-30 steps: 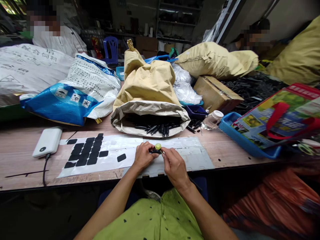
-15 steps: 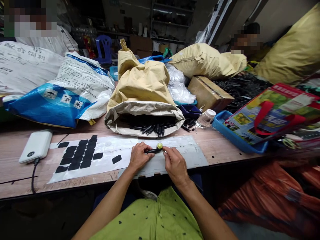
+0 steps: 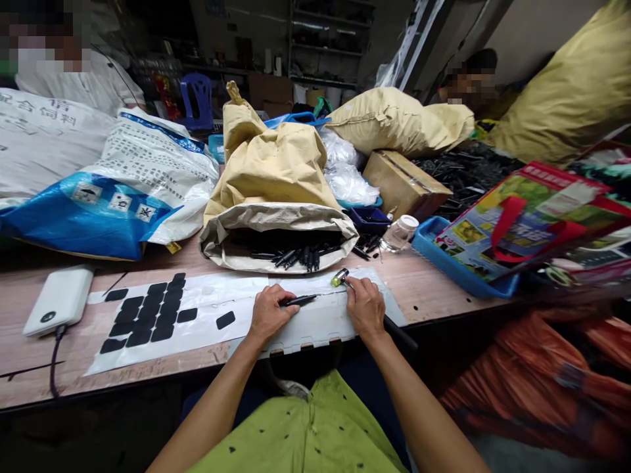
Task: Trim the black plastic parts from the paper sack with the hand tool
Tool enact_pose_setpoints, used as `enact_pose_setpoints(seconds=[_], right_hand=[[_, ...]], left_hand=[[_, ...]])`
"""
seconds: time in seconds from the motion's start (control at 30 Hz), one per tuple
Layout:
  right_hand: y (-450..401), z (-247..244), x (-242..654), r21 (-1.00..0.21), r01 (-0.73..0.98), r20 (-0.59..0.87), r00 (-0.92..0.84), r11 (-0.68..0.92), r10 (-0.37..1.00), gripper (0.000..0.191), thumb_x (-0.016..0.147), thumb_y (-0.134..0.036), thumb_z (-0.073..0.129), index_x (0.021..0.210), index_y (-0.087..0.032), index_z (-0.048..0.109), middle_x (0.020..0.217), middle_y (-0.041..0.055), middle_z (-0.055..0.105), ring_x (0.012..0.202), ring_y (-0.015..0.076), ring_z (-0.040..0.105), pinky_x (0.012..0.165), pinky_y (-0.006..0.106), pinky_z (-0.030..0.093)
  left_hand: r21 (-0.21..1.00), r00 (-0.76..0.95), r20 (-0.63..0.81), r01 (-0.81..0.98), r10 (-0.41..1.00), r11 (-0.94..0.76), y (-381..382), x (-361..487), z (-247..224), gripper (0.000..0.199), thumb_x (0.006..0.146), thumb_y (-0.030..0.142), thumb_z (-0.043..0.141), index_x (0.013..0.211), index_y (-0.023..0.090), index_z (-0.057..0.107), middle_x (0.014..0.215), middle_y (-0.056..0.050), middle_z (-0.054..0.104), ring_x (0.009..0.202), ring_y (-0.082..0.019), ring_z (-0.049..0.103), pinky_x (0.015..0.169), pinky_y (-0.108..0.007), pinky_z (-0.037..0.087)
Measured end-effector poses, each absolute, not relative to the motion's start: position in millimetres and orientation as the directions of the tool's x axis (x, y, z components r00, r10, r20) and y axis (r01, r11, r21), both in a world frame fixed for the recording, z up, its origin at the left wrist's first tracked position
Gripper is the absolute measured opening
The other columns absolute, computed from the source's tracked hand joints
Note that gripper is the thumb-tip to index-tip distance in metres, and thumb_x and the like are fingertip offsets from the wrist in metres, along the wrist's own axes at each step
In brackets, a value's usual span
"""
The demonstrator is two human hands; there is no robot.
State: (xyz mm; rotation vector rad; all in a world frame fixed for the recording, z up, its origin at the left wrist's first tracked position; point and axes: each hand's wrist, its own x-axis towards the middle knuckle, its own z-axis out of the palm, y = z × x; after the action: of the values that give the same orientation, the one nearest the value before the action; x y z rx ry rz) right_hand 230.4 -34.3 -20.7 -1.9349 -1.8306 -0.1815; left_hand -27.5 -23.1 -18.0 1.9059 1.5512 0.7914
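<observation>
My left hand (image 3: 269,313) pinches a black pen-like piece (image 3: 302,300) that points right, over a pale sheet (image 3: 315,325). Farther right, my right hand (image 3: 365,307) is closed on a small tool (image 3: 340,278) with a yellow-green and dark head. The two held things are apart. Behind my hands lies an open tan sack (image 3: 276,164), with several black pieces (image 3: 305,256) at its mouth. Several black rounded patches (image 3: 165,309) lie on a white sheet (image 3: 204,332) to the left.
A white power bank (image 3: 59,299) with a cable is at the left edge. Blue-white bags (image 3: 162,171) stand behind it. At right are a clear jar (image 3: 400,231), a cardboard box (image 3: 407,180) and a blue basket (image 3: 468,266). Two people are beyond the table.
My right hand has moved right with the tool, away from the black piece in my left hand. The tool's head has tilted over. The whole view has shifted slightly.
</observation>
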Motion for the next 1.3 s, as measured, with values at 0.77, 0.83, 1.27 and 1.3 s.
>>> enact_pose_setpoints(seconds=[0.77, 0.83, 1.27, 1.3], right_hand=[[-31, -26, 228, -0.158, 0.987, 0.424, 0.081, -0.014, 0.902, 0.026, 0.098, -0.018, 0.052, 0.120, -0.021, 0.065, 0.100, 0.0070, 0.062, 0.094, 0.0226, 0.050, 0.077, 0.033, 0.032], [-31, -27, 228, -0.156, 0.988, 0.430, 0.083, -0.016, 0.899, 0.026, 0.098, -0.019, 0.052, 0.120, -0.022, 0.065, 0.100, 0.0066, 0.062, 0.093, 0.0223, 0.049, 0.077, 0.033, 0.032], [-31, -28, 229, -0.143, 0.990, 0.448, 0.072, -0.008, 0.891, 0.026, 0.096, -0.018, 0.056, 0.120, -0.022, 0.065, 0.100, 0.0064, 0.061, 0.093, 0.0224, 0.050, 0.077, 0.033, 0.033], [-31, -28, 229, -0.145, 0.989, 0.448, 0.071, -0.006, 0.891, 0.026, 0.095, -0.018, 0.056, 0.120, -0.022, 0.065, 0.099, 0.0065, 0.061, 0.093, 0.0223, 0.049, 0.076, 0.033, 0.033]], left_hand=[[0.657, 0.456, -0.404, 0.748, 0.793, -0.096, -131, -9, -29, 0.023, 0.092, 0.034, 0.057, 0.109, 0.028, 0.071, 0.101, -0.003, 0.076, 0.099, -0.025, 0.069, 0.083, -0.032, 0.046], [0.611, 0.404, -0.447, 0.790, 0.798, -0.058, -132, -6, -47, 0.031, 0.094, 0.035, 0.053, 0.119, 0.026, 0.069, 0.117, -0.007, 0.075, 0.113, -0.028, 0.067, 0.092, -0.036, 0.047], [0.853, 0.468, -0.076, 0.488, 0.881, -0.185, -47, -18, 43, 0.029, 0.098, 0.040, 0.054, 0.108, 0.024, 0.076, 0.101, -0.003, 0.076, 0.089, -0.020, 0.067, 0.080, -0.029, 0.049], [0.799, 0.337, 0.016, 0.562, 0.941, -0.215, -25, -26, 45, 0.029, 0.099, 0.038, 0.053, 0.110, 0.025, 0.076, 0.108, -0.004, 0.076, 0.094, -0.021, 0.066, 0.085, -0.031, 0.049]])
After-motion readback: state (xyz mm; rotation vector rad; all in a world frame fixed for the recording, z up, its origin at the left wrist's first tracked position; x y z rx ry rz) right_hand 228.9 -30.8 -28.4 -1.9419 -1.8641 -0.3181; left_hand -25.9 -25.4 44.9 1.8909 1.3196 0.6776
